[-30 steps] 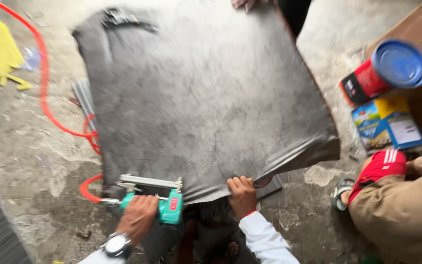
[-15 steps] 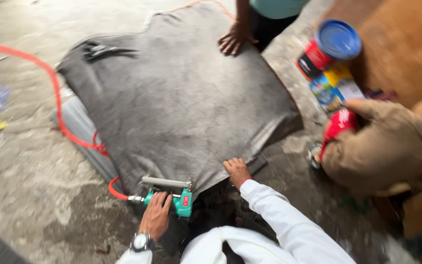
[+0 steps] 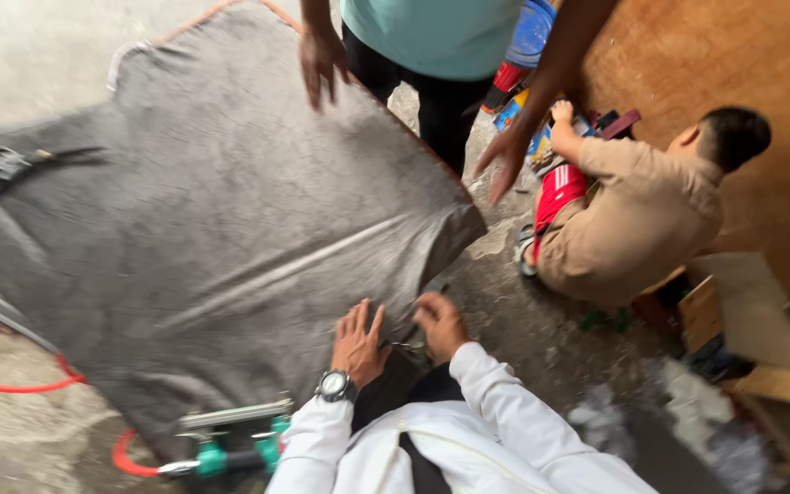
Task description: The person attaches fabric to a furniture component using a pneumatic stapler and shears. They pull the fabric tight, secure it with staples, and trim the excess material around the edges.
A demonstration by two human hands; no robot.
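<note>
2 hands at grey fabric [image 3: 221,238] edge: left hand [image 3: 357,343] spread flat pressing, right hand [image 3: 439,322] pinching hem. Step: tensioning cover; next likely needs green stapler [image 3: 230,441].

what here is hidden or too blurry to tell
Head view only:
- What the right hand pinches at the grey fabric edge: small, blurred.
- What lies under the fabric: covered by it.
- Green stapler tool: partly cut off by the bottom edge and the white sleeve.
- Black tool on the fabric: motion-blurred.
</note>
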